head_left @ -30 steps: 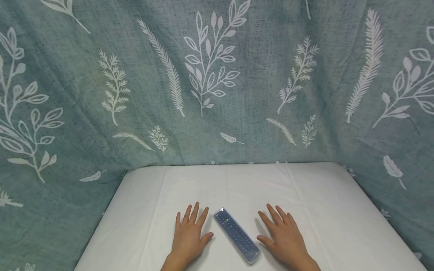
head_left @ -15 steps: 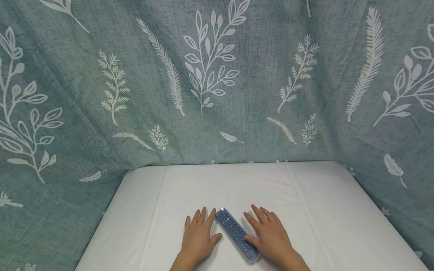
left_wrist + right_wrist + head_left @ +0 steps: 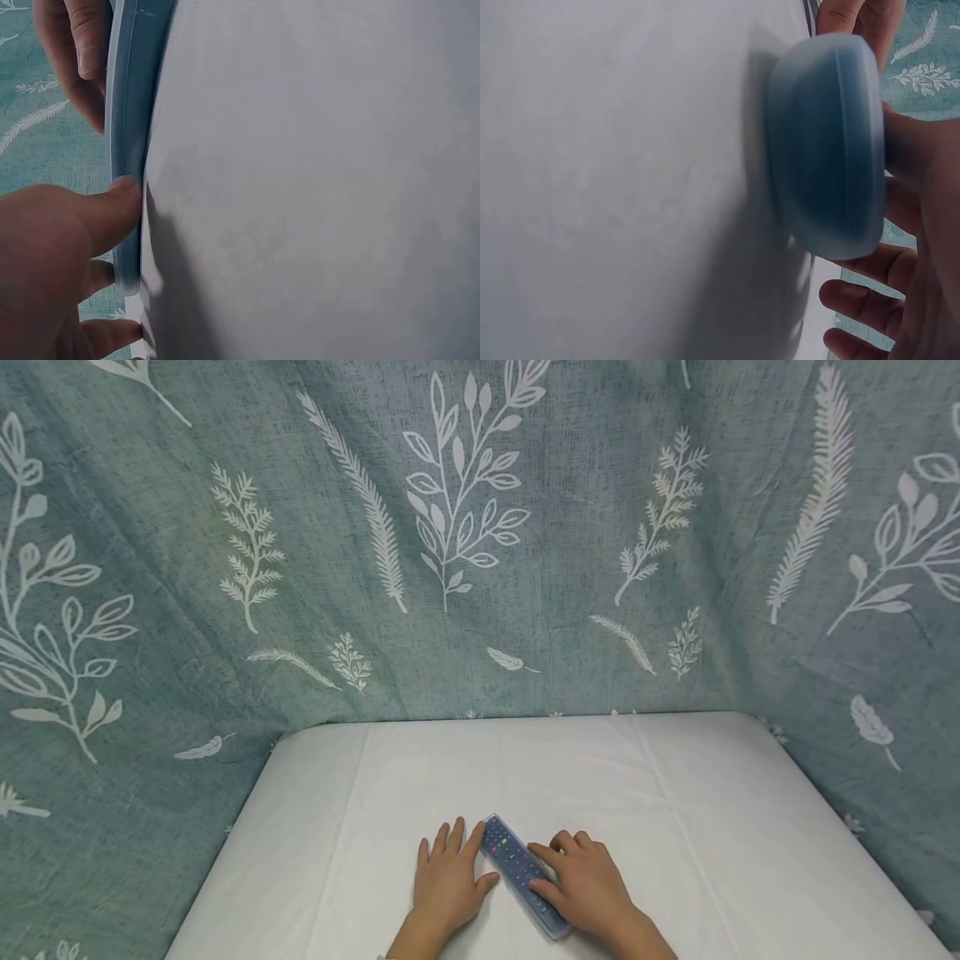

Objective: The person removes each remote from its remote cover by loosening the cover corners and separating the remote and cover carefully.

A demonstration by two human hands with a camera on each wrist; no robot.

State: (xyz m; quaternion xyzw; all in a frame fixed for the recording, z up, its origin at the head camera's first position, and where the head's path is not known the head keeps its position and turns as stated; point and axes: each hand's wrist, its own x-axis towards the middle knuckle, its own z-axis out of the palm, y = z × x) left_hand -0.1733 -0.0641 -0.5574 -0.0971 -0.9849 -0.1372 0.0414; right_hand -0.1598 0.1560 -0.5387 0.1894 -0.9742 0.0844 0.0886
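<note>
Remote control (image 3: 515, 862) lies slantwise on the white-covered worktop (image 3: 420, 777), between the left hand (image 3: 450, 887) and the right hand (image 3: 589, 883). Left fingers spread apart, index fingertip by its far end; right thumb lies over its near half, fingers bent along its right edge, whether gripping cannot be told.

Right fingers (image 3: 547, 855) — now curled (at remote (image 3: 512, 858))
</note>
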